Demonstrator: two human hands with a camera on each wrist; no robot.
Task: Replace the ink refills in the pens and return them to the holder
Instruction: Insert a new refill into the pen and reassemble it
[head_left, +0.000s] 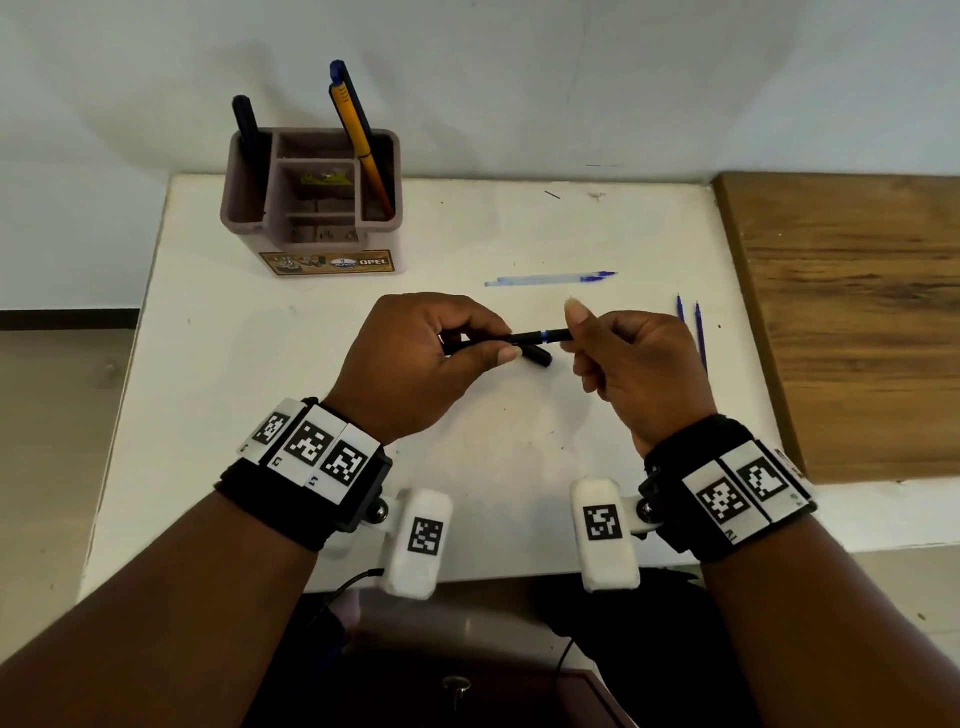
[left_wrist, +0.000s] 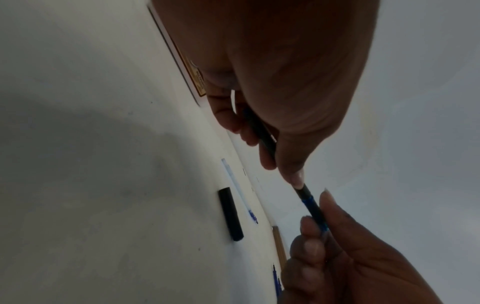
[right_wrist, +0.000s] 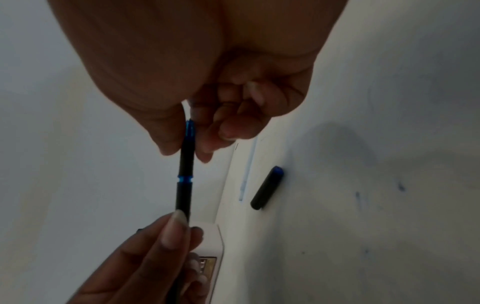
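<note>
A black pen (head_left: 530, 339) with a blue ring lies level between both hands above the white table (head_left: 311, 415). My left hand (head_left: 496, 348) grips its barrel (left_wrist: 262, 135), thumb on top. My right hand (head_left: 571, 325) pinches the front section (right_wrist: 186, 156) between thumb and fingers; the blue tip (right_wrist: 190, 127) shows inside the grip. The pen's black cap (head_left: 537, 356) lies on the table just below the pen, also seen as the cap (right_wrist: 267, 187). The pen holder (head_left: 311, 239) stands at the back left with a dark pen (head_left: 247, 130) and an orange pen (head_left: 363, 150).
Two clear, nearly empty refills (head_left: 550, 279) lie behind the hands. Two blue refills (head_left: 691, 325) lie to the right of my right hand. A wooden board (head_left: 857, 322) borders the table on the right. A white wall rises behind the holder.
</note>
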